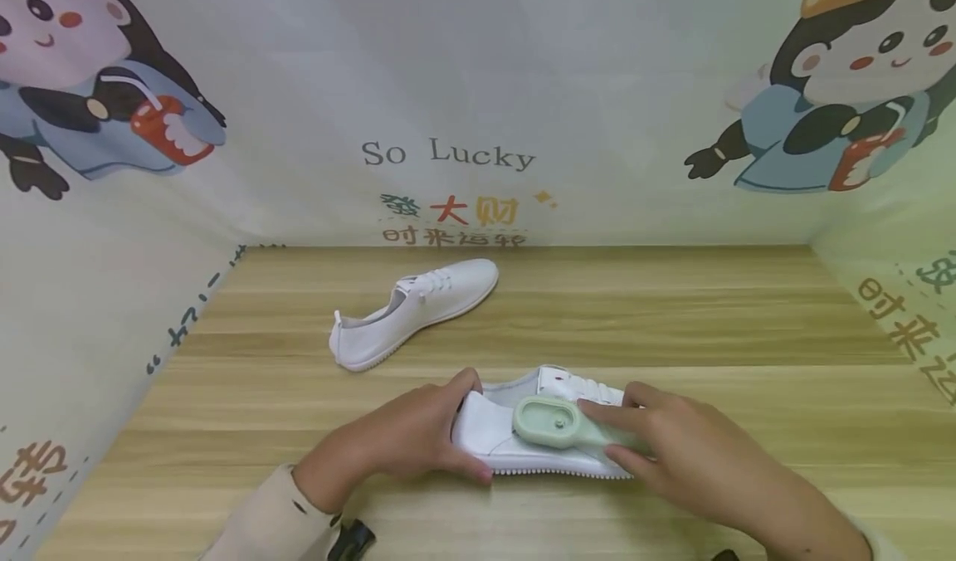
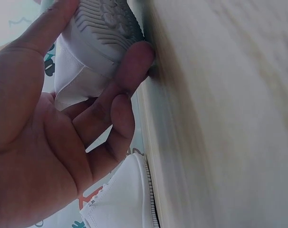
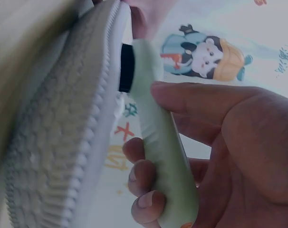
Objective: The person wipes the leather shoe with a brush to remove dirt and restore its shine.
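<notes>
Pale printed cloth closes off the back and sides of this little space, and a wood-grain desk runs up to its foot. Near the front edge, the left hand spreads its thumb and fingers round the heel of a white shoe, holding it firmly. Across from it, the right hand grips a pale green brush by its handle, fingers curled round it. That shoe lies between the two hands, toe to the right, with its opening uppermost and its ridged sole showing in the right wrist view. Whether any of the sole rests on the desk is hard to judge, as the fingers crowd the low view from the left wrist. Against the shoe's near side sits the brush head, its short dark bristles turned towards the upper; on its back is a shallow oval recess.

Beyond the left hand, well apart from the first, a second white shoe stands upright, laced, its heel to the left and its toe angled right and away. Closer to the person, a cream sleeve covers the left forearm, with a small black object beside it. On the cloth behind, cartoon figures flank the words "So Lucky", with coloured characters printed beneath.
</notes>
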Demonstrator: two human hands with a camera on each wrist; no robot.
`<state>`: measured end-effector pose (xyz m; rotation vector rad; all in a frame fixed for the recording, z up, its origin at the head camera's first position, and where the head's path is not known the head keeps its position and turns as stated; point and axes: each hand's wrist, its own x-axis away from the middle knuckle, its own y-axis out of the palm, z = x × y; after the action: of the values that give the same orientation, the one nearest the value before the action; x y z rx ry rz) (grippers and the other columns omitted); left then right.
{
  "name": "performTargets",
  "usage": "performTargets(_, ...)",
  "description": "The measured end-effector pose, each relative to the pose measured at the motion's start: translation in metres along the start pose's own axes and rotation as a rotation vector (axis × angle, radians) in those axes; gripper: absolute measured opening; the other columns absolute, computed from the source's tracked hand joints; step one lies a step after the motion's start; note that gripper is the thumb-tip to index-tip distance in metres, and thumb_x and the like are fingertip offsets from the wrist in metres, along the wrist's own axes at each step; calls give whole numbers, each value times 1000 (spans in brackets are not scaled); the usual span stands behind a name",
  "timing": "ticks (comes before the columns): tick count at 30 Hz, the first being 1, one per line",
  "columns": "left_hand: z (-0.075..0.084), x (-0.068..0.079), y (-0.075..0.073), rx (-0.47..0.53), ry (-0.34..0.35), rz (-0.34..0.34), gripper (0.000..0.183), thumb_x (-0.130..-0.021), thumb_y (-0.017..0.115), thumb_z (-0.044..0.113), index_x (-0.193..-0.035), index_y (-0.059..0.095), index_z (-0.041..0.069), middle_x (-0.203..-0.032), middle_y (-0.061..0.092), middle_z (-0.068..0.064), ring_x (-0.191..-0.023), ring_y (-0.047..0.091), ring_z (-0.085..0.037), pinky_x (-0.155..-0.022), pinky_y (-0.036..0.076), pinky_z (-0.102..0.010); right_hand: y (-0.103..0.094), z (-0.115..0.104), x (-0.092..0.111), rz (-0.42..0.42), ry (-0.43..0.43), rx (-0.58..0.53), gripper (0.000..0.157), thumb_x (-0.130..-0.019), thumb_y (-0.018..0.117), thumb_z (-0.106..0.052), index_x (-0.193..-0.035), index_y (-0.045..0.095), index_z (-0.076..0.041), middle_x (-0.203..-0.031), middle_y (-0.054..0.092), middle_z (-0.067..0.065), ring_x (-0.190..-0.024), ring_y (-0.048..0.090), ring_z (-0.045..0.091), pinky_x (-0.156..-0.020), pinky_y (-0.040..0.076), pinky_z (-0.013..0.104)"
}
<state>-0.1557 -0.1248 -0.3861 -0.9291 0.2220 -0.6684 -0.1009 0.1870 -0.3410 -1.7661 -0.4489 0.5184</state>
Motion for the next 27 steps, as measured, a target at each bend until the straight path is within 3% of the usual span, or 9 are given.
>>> performTargets(6,2,0,-2,2,5,-1,70,-68,86,55,-112,43,22,-87,61,9,-72,56,-7,-65,45,-25,-7,4,2,-44,14,-5,46,-90,74,-30,-135,64,-26,-92,56,-8,-64,39,0,-57,36,20)
performTargets(12,1,-1,-1,-6,7,-9,68,-68,87,54,-111,43,23,-84,61,9,-70,56,-6,-63,45,-24,1,1,0,-37,-30,-66,45,-92,72,-29,-136,63,-22,-93,57,-7,-65,40,-1,-58,38,19)
performTargets(23,0,0,0,14,26,-12,69,-67,87,54,-111,44,22,-84,61,10,-71,56,-5,-64,46,-24,20,-14,-3,82,-113,-5,46,-93,70,-31,-137,62,-21,-93,56,-8,-67,41,-2,-60,40,18)
performTargets(27,-2,0,0,0,14,-9,69,-67,87,55,-110,43,24,-83,61,10,-70,56,-4,-63,46,-24,13,-9,-2,18,-80,-26,45,-94,69,-32,-138,61,-24,-94,56,-8,-67,41,-1,-60,39,19)
